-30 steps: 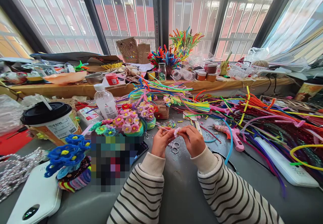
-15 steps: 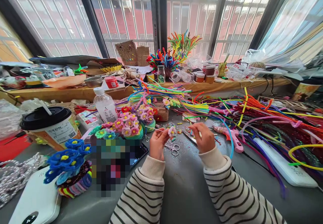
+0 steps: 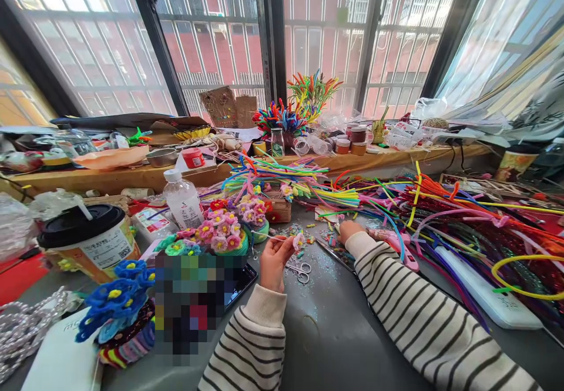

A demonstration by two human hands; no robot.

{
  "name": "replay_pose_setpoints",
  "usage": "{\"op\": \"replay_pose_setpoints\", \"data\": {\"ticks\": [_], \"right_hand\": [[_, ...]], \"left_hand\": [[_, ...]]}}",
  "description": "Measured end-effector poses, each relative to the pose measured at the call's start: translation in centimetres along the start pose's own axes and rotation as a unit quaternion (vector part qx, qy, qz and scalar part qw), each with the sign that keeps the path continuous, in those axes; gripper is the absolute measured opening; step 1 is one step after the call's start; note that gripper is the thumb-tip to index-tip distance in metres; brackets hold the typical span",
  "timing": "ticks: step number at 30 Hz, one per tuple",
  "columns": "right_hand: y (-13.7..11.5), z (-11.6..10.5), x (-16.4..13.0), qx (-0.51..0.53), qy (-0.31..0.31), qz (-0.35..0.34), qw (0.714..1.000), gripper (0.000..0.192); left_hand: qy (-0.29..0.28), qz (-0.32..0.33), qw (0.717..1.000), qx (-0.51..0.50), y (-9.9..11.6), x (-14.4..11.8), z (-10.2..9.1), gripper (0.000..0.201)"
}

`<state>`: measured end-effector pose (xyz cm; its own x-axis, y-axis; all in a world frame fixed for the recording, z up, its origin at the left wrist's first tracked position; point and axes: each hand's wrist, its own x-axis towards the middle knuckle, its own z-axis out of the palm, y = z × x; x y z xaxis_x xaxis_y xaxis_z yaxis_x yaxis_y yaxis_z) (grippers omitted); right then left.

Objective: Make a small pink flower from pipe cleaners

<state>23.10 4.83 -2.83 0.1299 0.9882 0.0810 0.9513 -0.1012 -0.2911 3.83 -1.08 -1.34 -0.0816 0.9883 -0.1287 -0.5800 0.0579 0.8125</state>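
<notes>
My left hand pinches a small pale pink fuzzy flower made of pipe cleaner, with a thin light stem running back to the left past my fingers. My right hand reaches farther out, low over the table by scattered pipe-cleaner snippets. Its fingers look curled together, their tips mostly hidden, and whatever they touch is unclear. Just left of it lies a larger pair of scissors, partly under the right sleeve. Small silver scissors rest beside my left hand. A pink hot glue gun lies right of my right hand.
Finished pink flowers and a blue flower pot stand left. Behind them are a plastic bottle and a lidded cup. Pipe-cleaner bundles spread right. A white power bank lies there. A cluttered ledge runs behind.
My right hand has moved forward and down to the snippets, its arm stretching farther over the table. My left hand keeps the flower in nearly the same place. The view has tilted up slightly.
</notes>
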Motion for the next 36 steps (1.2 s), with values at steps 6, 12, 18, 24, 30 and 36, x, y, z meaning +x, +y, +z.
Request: {"op": "replay_pose_setpoints", "data": {"ticks": [6, 12, 18, 24, 30, 36], "right_hand": [[0.8, -1.9, -1.3, 0.051, 0.023, 0.002, 0.998, 0.01], [-1.5, -2.0, -4.9, 0.6, -0.075, -0.027, 0.796, 0.016], [-6.7, -0.6, -5.6, 0.78, -0.132, -0.049, 0.609, 0.033], [-8.6, 0.7, -4.9, 0.776, -0.262, -0.014, 0.574, 0.06], [-8.9, 1.2, -5.3, 0.75, -0.219, 0.044, 0.623, 0.052], [-9.1, 1.5, -5.5, 0.753, -0.219, 0.043, 0.618, 0.05]], "left_hand": [[0.01, 0.044, 0.999, 0.004, -0.2, 0.2, -0.3, 0.026], [0.054, 0.175, 0.983, 0.008, 0.5, 0.6, -0.2, 0.023], [0.075, 0.215, 0.974, 0.006, 2.4, 1.8, 0.5, 0.023], [0.052, 0.232, 0.971, -0.001, 2.5, 2.7, 1.7, 0.023], [0.032, 0.2, 0.979, -0.022, 1.7, 2.4, 1.3, 0.024], [0.024, 0.197, 0.98, -0.019, 1.5, 2.1, 1.4, 0.023]]}}
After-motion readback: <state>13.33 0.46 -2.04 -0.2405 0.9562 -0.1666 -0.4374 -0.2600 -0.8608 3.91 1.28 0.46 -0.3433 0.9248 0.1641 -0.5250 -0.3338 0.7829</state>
